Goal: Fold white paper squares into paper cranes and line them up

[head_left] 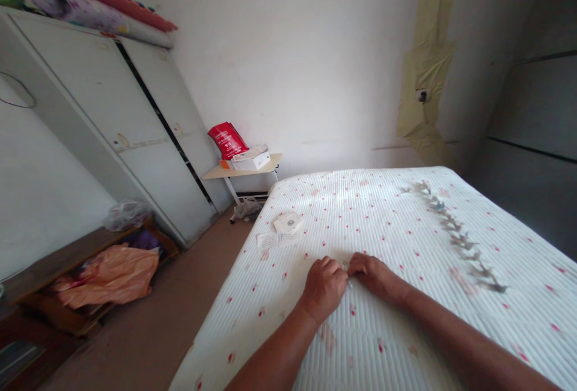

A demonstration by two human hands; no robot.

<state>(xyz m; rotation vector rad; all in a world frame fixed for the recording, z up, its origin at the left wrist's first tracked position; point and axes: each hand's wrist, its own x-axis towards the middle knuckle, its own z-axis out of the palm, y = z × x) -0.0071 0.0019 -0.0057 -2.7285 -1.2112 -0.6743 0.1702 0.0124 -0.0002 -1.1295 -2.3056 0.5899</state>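
Observation:
My left hand (326,286) and my right hand (372,272) meet over the middle of the quilted white bed cover (360,343). Fingers of both are curled closed around something small and pale between them, too small to make out. Beyond my left hand lies a white, roundish paper item (288,222) with a dark circular mark, and a printed sheet (270,241) beside it. To the right, a row of several small greyish-brown pieces (462,241) runs along the cover; their exact shape is blurred.
A small table (216,173) behind the bed's left corner bears a red bag (228,140) and a white box (252,162). Along the left stand a grey cabinet (103,96) and a low wooden shelf with an orange plastic bag (112,275).

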